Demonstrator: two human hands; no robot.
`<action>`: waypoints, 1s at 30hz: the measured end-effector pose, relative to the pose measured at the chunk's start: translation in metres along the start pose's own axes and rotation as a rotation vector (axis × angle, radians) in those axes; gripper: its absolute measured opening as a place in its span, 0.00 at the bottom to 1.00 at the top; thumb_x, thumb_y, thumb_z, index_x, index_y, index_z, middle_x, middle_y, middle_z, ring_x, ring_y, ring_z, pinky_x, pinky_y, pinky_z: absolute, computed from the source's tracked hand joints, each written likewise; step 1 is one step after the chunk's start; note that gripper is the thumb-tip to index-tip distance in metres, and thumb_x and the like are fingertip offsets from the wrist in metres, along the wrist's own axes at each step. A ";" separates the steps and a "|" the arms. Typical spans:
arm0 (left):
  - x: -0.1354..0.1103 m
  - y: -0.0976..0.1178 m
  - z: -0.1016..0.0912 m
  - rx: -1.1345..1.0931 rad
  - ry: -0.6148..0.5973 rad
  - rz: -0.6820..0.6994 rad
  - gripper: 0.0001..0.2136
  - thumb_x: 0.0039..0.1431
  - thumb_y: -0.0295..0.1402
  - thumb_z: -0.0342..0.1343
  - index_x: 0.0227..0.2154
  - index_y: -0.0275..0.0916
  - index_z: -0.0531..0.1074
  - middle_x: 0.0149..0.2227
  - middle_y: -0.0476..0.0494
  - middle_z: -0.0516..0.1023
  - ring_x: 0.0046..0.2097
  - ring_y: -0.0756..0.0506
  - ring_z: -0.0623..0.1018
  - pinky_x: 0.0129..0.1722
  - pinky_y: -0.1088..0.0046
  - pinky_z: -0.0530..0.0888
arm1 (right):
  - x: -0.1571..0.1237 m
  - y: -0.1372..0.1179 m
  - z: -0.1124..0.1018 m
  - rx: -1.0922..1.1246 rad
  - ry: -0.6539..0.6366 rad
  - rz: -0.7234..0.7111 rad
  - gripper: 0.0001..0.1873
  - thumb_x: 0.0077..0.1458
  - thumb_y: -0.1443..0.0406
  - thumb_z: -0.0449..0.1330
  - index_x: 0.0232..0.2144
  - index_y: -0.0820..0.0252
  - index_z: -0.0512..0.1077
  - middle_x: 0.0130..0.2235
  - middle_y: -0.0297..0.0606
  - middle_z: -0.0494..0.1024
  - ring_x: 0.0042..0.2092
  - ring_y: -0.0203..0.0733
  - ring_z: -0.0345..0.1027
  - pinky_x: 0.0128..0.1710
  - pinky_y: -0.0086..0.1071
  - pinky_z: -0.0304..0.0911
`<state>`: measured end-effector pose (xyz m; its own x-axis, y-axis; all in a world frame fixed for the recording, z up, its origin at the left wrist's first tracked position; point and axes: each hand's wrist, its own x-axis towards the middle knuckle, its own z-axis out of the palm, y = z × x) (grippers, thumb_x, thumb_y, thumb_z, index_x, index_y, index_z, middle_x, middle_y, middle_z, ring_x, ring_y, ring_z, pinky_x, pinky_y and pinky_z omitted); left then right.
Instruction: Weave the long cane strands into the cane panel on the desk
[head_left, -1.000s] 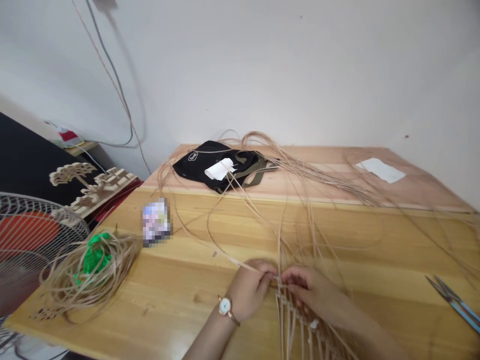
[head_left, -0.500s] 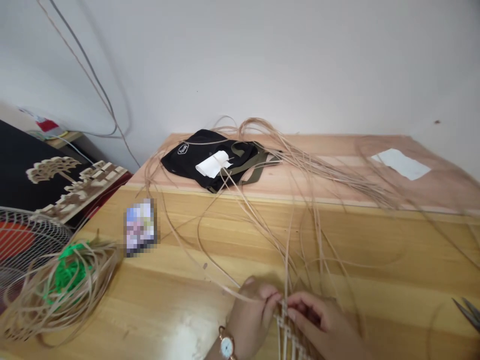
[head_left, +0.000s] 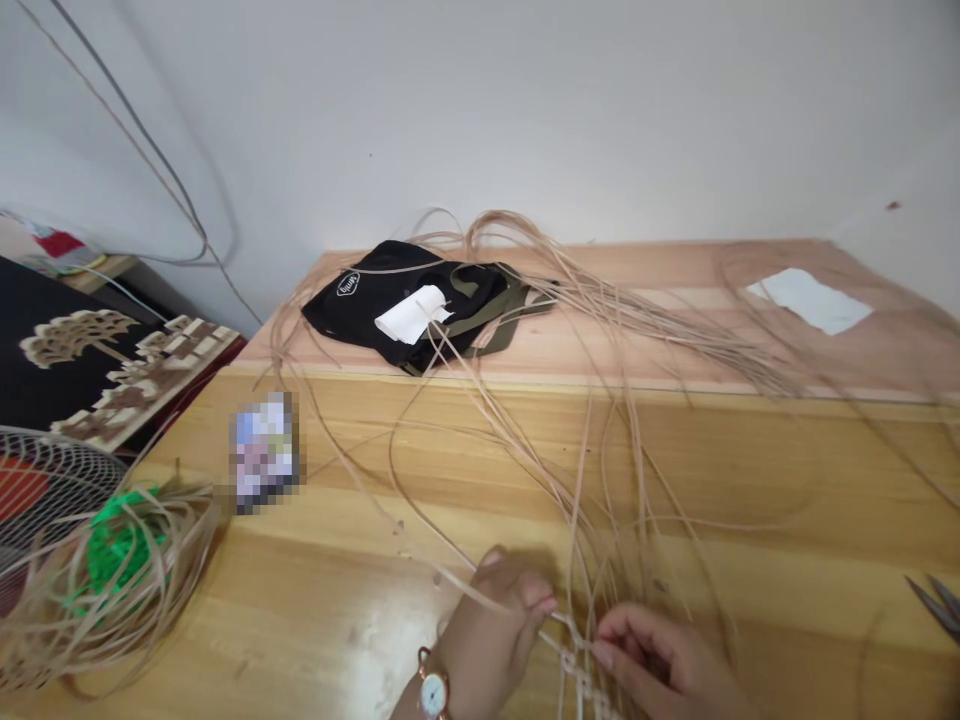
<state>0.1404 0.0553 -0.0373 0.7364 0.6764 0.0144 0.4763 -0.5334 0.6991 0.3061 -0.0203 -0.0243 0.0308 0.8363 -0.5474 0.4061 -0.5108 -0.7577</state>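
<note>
My left hand (head_left: 495, 630), a watch on its wrist, pinches a thin rattan strand at the bottom of the view. My right hand (head_left: 660, 665) is closed on the edge of a small woven rattan piece (head_left: 581, 670) right beside it. Both hands meet over the weave on the wooden table (head_left: 450, 470). Many long loose rattan strands (head_left: 600, 420) fan up and away from the weave across the table. The lower part of the weave is cut off by the frame's edge.
A black bag (head_left: 420, 310) with a white paper on it lies at the back. A white sheet (head_left: 810, 300) sits back right. A coil of rattan with green string (head_left: 105, 570) rests at the left edge. Scissor tips (head_left: 937, 605) show at right. A fan grille (head_left: 37, 490) stands left.
The view has tilted up, so my hands and the weave sit lower in frame. My left hand has pulled its strand a little away from the weave.
</note>
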 end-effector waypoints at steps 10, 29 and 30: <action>0.000 0.015 -0.010 -0.130 -0.076 -0.046 0.10 0.53 0.22 0.44 0.28 0.40 0.69 0.26 0.50 0.73 0.30 0.50 0.70 0.39 0.71 0.61 | 0.000 -0.007 0.004 0.012 -0.021 -0.026 0.14 0.47 0.55 0.50 0.21 0.58 0.66 0.17 0.27 0.57 0.21 0.31 0.51 0.20 0.25 0.46; 0.008 0.018 -0.006 -0.482 -0.020 -0.376 0.04 0.46 0.29 0.56 0.23 0.40 0.75 0.24 0.49 0.75 0.31 0.50 0.70 0.34 0.76 0.64 | 0.003 -0.002 0.013 0.191 0.068 -0.086 0.17 0.49 0.52 0.50 0.36 0.56 0.62 0.18 0.25 0.56 0.21 0.32 0.52 0.22 0.25 0.49; 0.008 0.018 -0.006 -0.507 -0.027 -0.372 0.04 0.46 0.28 0.56 0.23 0.39 0.75 0.24 0.49 0.75 0.30 0.51 0.70 0.33 0.77 0.64 | 0.004 -0.002 0.013 0.226 0.049 -0.089 0.17 0.50 0.51 0.49 0.35 0.56 0.62 0.18 0.26 0.58 0.22 0.32 0.52 0.22 0.25 0.49</action>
<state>0.1521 0.0544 -0.0208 0.5806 0.7535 -0.3084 0.4210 0.0463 0.9059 0.2939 -0.0189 -0.0293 0.0507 0.8858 -0.4612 0.1949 -0.4617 -0.8653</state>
